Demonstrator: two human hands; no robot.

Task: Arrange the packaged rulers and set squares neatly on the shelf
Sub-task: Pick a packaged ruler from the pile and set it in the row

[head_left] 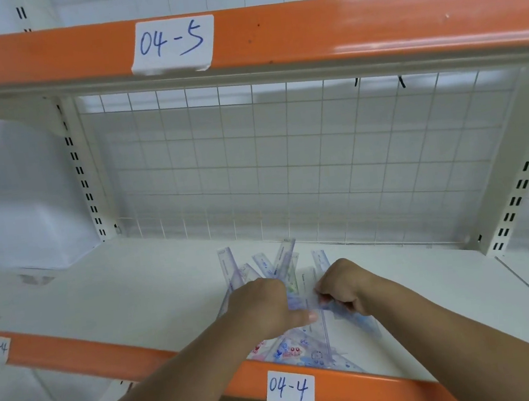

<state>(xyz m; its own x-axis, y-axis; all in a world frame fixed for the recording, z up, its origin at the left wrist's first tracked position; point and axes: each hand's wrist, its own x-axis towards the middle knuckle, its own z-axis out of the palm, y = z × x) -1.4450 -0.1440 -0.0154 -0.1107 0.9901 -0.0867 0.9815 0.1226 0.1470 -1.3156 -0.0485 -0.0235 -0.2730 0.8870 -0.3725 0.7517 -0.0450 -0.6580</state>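
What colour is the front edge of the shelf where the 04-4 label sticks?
The shelf edge is orange; the head view shows it best.

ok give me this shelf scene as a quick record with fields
shelf: white, front label 04-4
packaged rulers: fanned out untidily, mid-shelf
set squares: at the front edge, under the hands
left hand: grips the pile
right hand: pinches one of the packaged rulers
back: wire grid
above: label 04-5
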